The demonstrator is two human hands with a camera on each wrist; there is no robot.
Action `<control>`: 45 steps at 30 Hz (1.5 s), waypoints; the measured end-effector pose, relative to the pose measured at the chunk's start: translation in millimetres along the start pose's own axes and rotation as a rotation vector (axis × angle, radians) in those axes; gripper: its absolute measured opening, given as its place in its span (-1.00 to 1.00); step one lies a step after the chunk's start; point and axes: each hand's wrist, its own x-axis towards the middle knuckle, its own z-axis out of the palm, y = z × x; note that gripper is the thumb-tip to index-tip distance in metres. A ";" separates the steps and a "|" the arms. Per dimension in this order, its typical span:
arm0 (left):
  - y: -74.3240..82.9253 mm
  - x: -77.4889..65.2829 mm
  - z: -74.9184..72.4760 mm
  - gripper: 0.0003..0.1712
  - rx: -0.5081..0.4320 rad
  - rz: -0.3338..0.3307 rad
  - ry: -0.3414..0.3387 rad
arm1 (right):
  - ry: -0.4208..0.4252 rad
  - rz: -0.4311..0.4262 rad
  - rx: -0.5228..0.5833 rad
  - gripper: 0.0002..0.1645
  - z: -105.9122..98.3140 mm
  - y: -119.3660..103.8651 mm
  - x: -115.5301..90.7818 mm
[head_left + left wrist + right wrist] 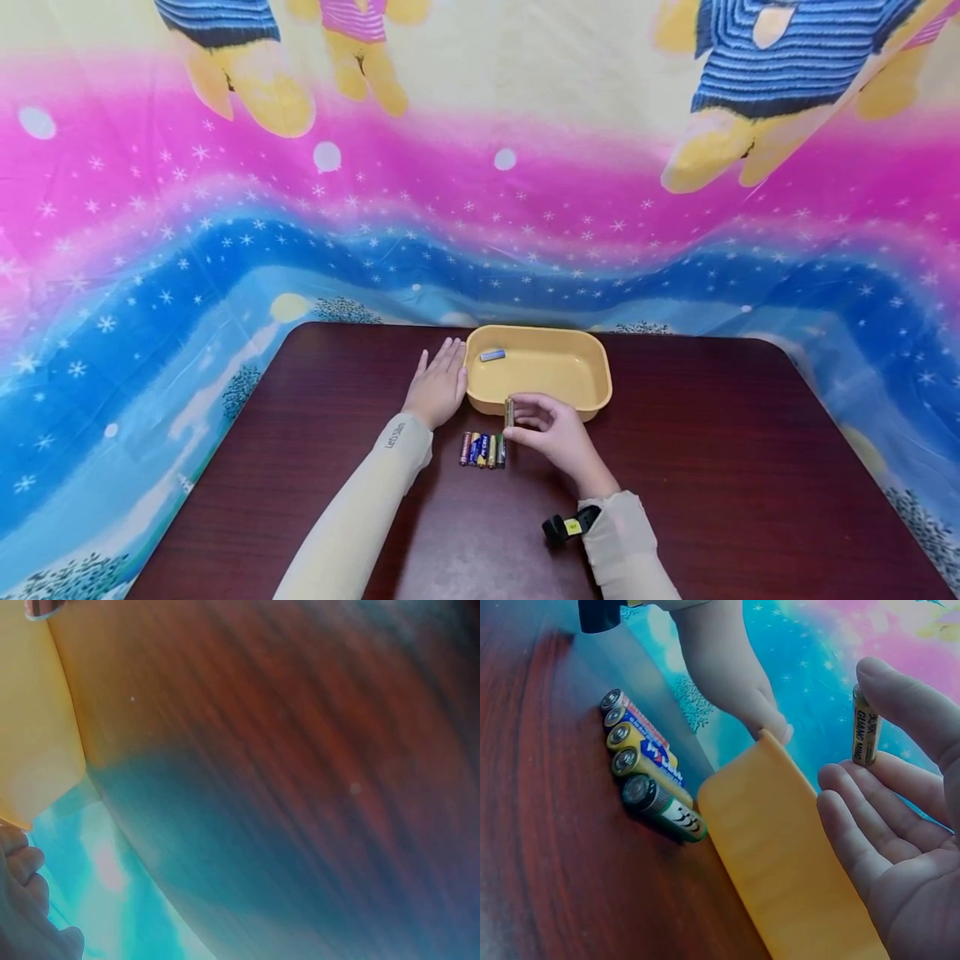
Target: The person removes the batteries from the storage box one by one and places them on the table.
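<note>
My right hand [553, 429] pinches a gold battery [865, 729] upright between thumb and fingertip, in front of a yellow plastic container [547, 379]. The other fingers are spread below it in the right wrist view. My left hand [437, 390] lies against the container's left side, its fingers straight. Inside the container, at the left, is a blue battery [492, 355]. Several batteries of mixed colours lie side by side in a row on the table, among them a green and black battery [664, 806], just in front of the container.
A dark reddish-brown wooden table [690, 433] carries everything, with the container close to its far edge. Behind it hangs a colourful printed cloth [450, 208]. A black strap [570, 527] with a yellow label is on the right wrist.
</note>
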 end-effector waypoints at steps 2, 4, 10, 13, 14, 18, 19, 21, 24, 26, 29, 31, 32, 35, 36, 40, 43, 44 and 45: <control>0.1 0.0 -0.2 -0.37 -0.002 -0.002 0.001 | -0.008 0.011 0.006 -0.37 -0.4 1.7 -1.2; 0.1 0.5 -0.3 -0.37 -0.002 -0.005 -0.002 | -0.010 0.018 0.013 -0.36 -1.2 3.6 -2.7; -0.6 2.2 0.8 -0.36 0.000 -0.008 -0.005 | -0.013 0.050 0.005 -0.37 -4.4 10.1 -6.4; -1.1 2.8 2.4 -0.36 0.002 -0.012 -0.007 | -0.030 0.078 -0.012 -0.37 -5.5 11.9 -8.5; -1.4 3.1 3.0 -0.36 0.004 -0.013 -0.010 | -0.037 0.084 -0.018 -0.37 -5.7 12.5 -9.0; -1.9 3.8 4.0 -0.35 0.003 -0.017 -0.014 | -0.049 0.097 -0.037 -0.37 -6.3 14.4 -10.3; -2.0 4.0 4.0 -0.35 0.004 -0.018 -0.017 | -0.048 0.100 -0.039 -0.37 -6.7 15.4 -10.5; -2.0 3.9 4.1 -0.35 0.000 -0.013 -0.011 | -0.046 0.112 -0.052 -0.38 -7.4 18.6 -10.6; -1.5 3.6 3.8 -0.35 -0.007 -0.003 0.005 | -0.041 0.142 -0.070 -0.39 -8.4 24.2 -11.0; -1.2 3.5 3.5 -0.35 -0.006 -0.005 0.000 | -0.042 0.156 -0.088 -0.40 -8.5 27.4 -11.5; -1.0 3.7 3.5 -0.35 0.000 -0.010 -0.010 | -0.052 0.173 -0.122 -0.40 -7.4 29.2 -12.1; -2.1 4.0 4.5 -0.35 -0.004 -0.013 -0.017 | -0.063 0.173 -0.147 -0.40 -6.4 29.7 -12.0; -2.6 4.1 5.2 -0.35 -0.007 -0.012 -0.013 | -0.069 0.174 -0.159 -0.40 -5.8 30.0 -12.1; -3.8 3.6 6.7 -0.35 -0.017 -0.007 0.005 | -0.077 0.171 -0.204 -0.39 -4.0 30.9 -11.9; -3.9 3.3 7.0 -0.35 -0.015 -0.009 0.004 | -0.080 0.168 -0.216 -0.39 -3.4 31.0 -12.0; -2.1 2.4 5.6 -0.36 -0.003 -0.018 -0.008 | -0.081 0.161 -0.270 -0.38 -1.3 29.9 -13.5; -1.2 1.9 4.4 -0.36 -0.003 -0.016 -0.008 | -0.084 0.156 -0.308 -0.38 -0.6 29.8 -14.2; -1.0 1.6 4.2 -0.36 -0.003 -0.014 -0.006 | -0.085 0.154 -0.319 -0.37 -0.2 29.4 -14.2; -0.9 1.5 3.8 -0.36 -0.004 -0.012 -0.003 | -0.085 0.149 -0.330 -0.37 -0.1 29.2 -14.3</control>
